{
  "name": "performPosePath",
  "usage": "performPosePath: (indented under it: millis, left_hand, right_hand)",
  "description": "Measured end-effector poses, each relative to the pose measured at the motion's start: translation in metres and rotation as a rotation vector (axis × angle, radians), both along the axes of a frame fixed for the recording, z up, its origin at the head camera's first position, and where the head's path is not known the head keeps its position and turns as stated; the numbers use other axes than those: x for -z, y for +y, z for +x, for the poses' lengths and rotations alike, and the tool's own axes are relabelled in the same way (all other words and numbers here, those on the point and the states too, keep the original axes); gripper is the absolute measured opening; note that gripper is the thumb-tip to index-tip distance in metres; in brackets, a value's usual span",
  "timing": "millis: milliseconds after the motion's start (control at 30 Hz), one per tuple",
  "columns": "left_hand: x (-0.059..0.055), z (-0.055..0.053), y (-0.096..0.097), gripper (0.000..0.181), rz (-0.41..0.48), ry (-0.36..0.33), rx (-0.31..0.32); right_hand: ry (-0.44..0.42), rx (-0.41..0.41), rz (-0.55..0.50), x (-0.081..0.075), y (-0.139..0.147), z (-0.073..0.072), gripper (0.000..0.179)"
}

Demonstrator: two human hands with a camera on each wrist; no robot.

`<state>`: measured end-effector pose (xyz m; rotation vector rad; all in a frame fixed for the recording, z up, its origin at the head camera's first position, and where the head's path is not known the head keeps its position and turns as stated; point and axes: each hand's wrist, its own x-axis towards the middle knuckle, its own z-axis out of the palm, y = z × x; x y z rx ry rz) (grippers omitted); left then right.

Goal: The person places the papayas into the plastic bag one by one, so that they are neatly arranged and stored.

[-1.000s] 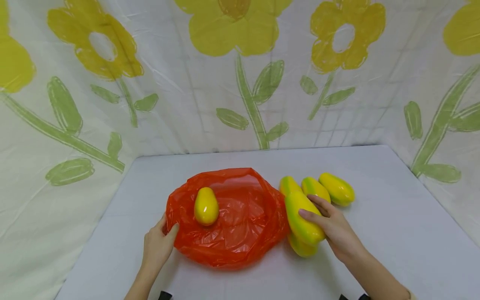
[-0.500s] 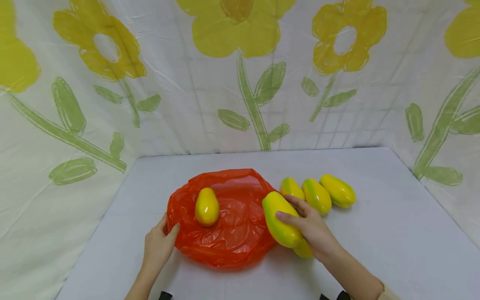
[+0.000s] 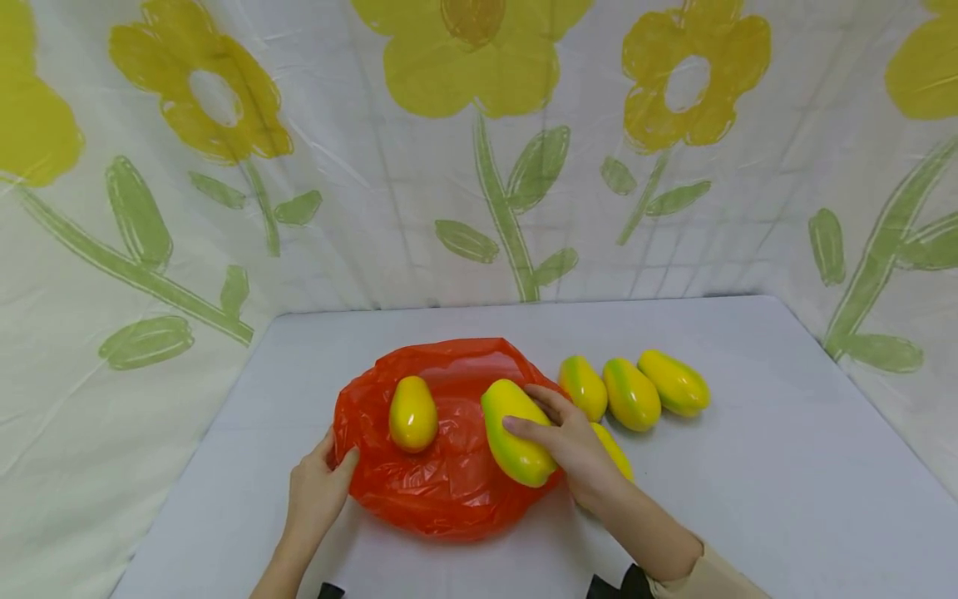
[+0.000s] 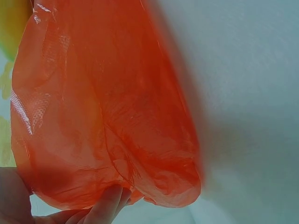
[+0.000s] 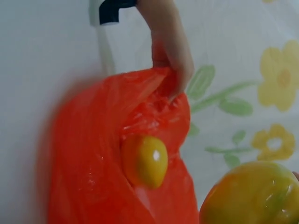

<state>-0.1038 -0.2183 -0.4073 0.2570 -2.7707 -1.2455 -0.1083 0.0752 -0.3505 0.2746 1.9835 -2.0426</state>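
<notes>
In the head view, a red plastic bag (image 3: 449, 503) lies with its mouth spread wide. My left hand (image 3: 318, 487) pinches the bag's left rim between thumb and fingers; the left wrist view shows fingertips (image 4: 108, 205) against the thin plastic. One glossy yellow papaya (image 3: 413, 414) sits inside the bag, toward its left side. Over the bag's right half, my right hand (image 3: 572, 445) grips a yellow-green papaya (image 3: 509, 433), thumb on top and fingers along its far side. That held papaya (image 5: 254, 196) also fills the lower right corner of the right wrist view.
Right of the bag, several more papayas rest on the white table (image 3: 763, 466). A papaya (image 3: 632, 395) stands in a row with two others, and a nearer papaya (image 3: 614, 453) is partly hidden by the right forearm. Behind hangs a flower-printed curtain (image 3: 359, 233).
My right hand has carried the held papaya leftward from beside the other papayas to over the bag. The left hand keeps its place on the rim.
</notes>
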Motion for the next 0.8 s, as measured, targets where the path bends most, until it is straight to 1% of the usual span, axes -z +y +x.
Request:
performPosePath:
  millis: [167, 333, 533, 633, 800]
  left_hand:
    - [0.001, 0.0, -0.001, 0.054, -0.003, 0.0, 0.0]
    - [0.002, -0.002, -0.001, 0.054, -0.012, 0.007, 0.001]
    - [0.003, -0.001, -0.003, 0.054, -0.018, 0.004, -0.002]
    - [0.003, -0.001, -0.003, 0.054, -0.012, -0.005, -0.002]
    - [0.003, -0.001, -0.003, 0.054, -0.005, -0.013, 0.001]
  right_hand:
    - [0.007, -0.004, 0.016, -0.003, -0.011, -0.006, 0.068]
    - [0.002, 0.025, 0.016, -0.004, -0.022, -0.019, 0.068]
    - [0.022, 0.044, -0.013, -0.001, -0.039, -0.033, 0.064]
    - [0.046, 0.043, -0.005, 0.001, -0.047, -0.037, 0.061]
    - [0.061, 0.048, 0.02, 0.005, -0.057, -0.043, 0.065]
